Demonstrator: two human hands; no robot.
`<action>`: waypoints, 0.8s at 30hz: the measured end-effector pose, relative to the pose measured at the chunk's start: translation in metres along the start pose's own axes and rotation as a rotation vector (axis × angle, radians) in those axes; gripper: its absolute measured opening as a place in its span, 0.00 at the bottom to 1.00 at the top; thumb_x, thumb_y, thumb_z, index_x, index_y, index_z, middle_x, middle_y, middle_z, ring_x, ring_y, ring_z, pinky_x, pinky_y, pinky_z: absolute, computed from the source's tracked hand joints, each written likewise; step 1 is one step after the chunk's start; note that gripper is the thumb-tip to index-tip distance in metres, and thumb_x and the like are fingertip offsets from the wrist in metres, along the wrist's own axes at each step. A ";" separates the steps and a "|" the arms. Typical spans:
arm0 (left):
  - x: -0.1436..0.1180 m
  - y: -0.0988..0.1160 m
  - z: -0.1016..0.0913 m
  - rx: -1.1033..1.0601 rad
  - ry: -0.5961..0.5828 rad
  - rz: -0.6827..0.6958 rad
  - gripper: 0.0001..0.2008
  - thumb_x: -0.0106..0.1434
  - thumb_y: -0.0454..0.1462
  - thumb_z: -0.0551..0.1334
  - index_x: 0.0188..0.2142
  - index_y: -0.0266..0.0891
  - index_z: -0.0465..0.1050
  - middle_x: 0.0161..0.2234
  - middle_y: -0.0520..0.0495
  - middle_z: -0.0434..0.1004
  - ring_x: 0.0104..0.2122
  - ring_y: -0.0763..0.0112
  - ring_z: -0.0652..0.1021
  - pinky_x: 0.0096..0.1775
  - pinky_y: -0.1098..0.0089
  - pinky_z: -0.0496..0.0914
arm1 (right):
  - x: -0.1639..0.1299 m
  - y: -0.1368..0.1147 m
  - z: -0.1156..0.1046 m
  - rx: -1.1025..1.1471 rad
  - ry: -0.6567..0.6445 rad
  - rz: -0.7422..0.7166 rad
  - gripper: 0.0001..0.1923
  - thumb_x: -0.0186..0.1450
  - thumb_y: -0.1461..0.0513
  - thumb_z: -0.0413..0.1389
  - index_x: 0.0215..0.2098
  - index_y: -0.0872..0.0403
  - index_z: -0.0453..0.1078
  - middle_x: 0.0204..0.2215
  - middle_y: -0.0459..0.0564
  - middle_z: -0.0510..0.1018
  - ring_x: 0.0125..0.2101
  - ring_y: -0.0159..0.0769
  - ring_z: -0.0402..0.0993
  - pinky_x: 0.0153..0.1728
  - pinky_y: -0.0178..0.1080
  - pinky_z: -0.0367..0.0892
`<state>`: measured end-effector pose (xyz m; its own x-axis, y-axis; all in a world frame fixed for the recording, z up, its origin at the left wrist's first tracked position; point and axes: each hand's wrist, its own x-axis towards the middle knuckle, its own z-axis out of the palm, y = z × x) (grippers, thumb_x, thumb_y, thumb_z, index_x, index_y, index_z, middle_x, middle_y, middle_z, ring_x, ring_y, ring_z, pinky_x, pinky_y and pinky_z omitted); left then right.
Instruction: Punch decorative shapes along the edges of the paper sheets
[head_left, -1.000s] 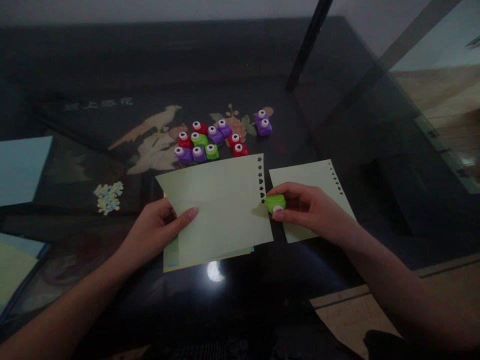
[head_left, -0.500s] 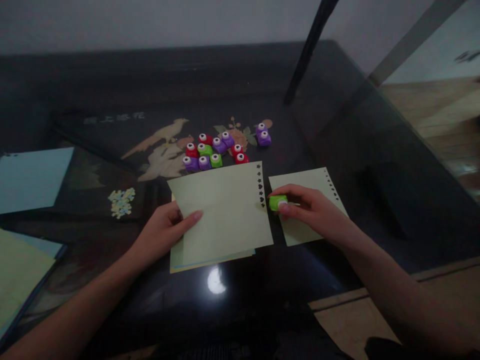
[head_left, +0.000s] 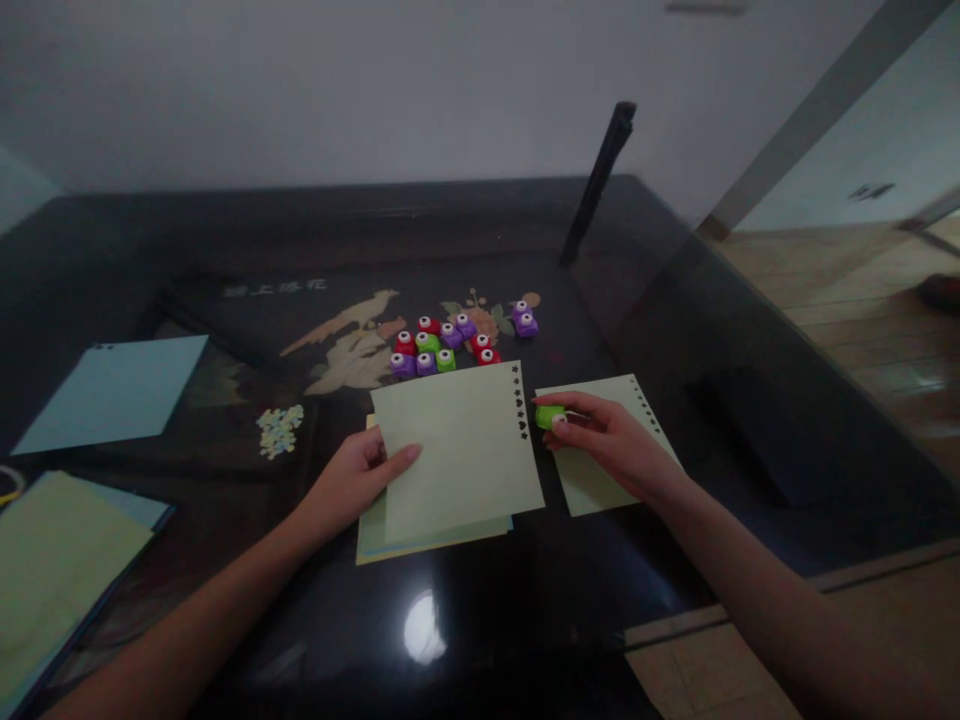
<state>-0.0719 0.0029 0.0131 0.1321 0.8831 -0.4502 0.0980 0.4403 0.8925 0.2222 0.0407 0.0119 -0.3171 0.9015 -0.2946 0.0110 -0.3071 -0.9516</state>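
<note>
My left hand [head_left: 367,478] grips the left edge of a pale green sheet of paper [head_left: 457,450], thumb on top. A row of small punched shapes, hearts and stars among them, runs down the sheet's right edge. Beneath it lie more yellow and blue sheets [head_left: 435,547]. My right hand [head_left: 611,440] holds a green craft punch [head_left: 550,416] between thumb and fingers, just right of the punched edge and apart from it. Under that hand a second pale sheet [head_left: 600,492] rests on the table, with small holes along its right edge.
Several red, green and purple craft punches [head_left: 448,338] stand behind the paper, with two purple ones [head_left: 525,322] apart to the right. Paper cut-outs [head_left: 279,431] are heaped at left, near a blue sheet [head_left: 120,390] and a yellow-green stack [head_left: 60,570]. A black post [head_left: 600,180] rises at the back.
The camera view has tilted up and shifted left. My right hand with the green punch has stayed close beside the sheet's punched edge; my left hand keeps its grip.
</note>
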 end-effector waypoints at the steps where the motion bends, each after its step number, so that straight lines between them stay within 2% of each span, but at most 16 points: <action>1: 0.000 -0.001 0.000 0.000 -0.004 0.007 0.19 0.50 0.47 0.69 0.34 0.36 0.72 0.30 0.46 0.83 0.27 0.64 0.81 0.30 0.67 0.75 | 0.001 0.001 0.000 0.020 0.013 -0.007 0.19 0.54 0.61 0.66 0.44 0.49 0.76 0.37 0.47 0.80 0.34 0.32 0.76 0.39 0.40 0.73; 5: 0.003 -0.007 -0.003 0.016 -0.010 0.031 0.22 0.50 0.51 0.69 0.35 0.35 0.72 0.30 0.45 0.83 0.28 0.62 0.81 0.31 0.66 0.75 | 0.005 0.002 0.002 -0.010 0.102 -0.095 0.20 0.51 0.64 0.67 0.42 0.49 0.76 0.33 0.45 0.79 0.31 0.31 0.76 0.36 0.38 0.74; 9: 0.004 -0.007 -0.002 -0.022 -0.037 0.045 0.24 0.49 0.52 0.70 0.35 0.36 0.71 0.30 0.46 0.83 0.29 0.63 0.81 0.30 0.68 0.75 | 0.005 -0.002 0.005 -0.115 0.112 -0.173 0.16 0.55 0.62 0.64 0.43 0.51 0.74 0.26 0.44 0.78 0.26 0.32 0.76 0.32 0.39 0.74; 16: 0.004 -0.005 0.001 -0.043 -0.051 0.055 0.24 0.46 0.53 0.71 0.32 0.36 0.71 0.27 0.48 0.82 0.26 0.65 0.80 0.29 0.70 0.74 | 0.006 -0.020 0.003 -0.164 0.083 -0.279 0.14 0.59 0.58 0.61 0.42 0.51 0.66 0.33 0.48 0.80 0.27 0.34 0.78 0.31 0.40 0.74; 19: 0.005 -0.007 0.000 -0.022 -0.052 0.060 0.24 0.47 0.52 0.70 0.34 0.36 0.72 0.28 0.47 0.82 0.27 0.64 0.80 0.29 0.69 0.74 | 0.020 -0.032 -0.008 -0.337 0.115 -0.360 0.14 0.60 0.55 0.59 0.41 0.51 0.66 0.33 0.49 0.80 0.30 0.37 0.78 0.30 0.41 0.74; 21: 0.007 -0.008 -0.001 0.004 -0.049 0.072 0.24 0.48 0.51 0.70 0.34 0.35 0.72 0.28 0.47 0.82 0.27 0.64 0.80 0.29 0.69 0.74 | 0.037 -0.037 -0.018 -0.555 0.219 -0.434 0.15 0.59 0.53 0.59 0.40 0.53 0.69 0.32 0.50 0.79 0.28 0.37 0.77 0.28 0.40 0.73; 24: 0.008 -0.010 -0.002 0.028 -0.044 0.090 0.23 0.48 0.51 0.69 0.34 0.35 0.72 0.28 0.46 0.82 0.27 0.64 0.80 0.29 0.68 0.73 | 0.067 -0.037 -0.032 -0.668 0.331 -0.488 0.16 0.55 0.54 0.63 0.37 0.54 0.72 0.35 0.53 0.79 0.28 0.38 0.74 0.28 0.41 0.70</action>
<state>-0.0741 0.0060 0.0009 0.1849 0.9106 -0.3695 0.1109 0.3543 0.9285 0.2310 0.1224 0.0246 -0.1419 0.9591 0.2448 0.5302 0.2825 -0.7994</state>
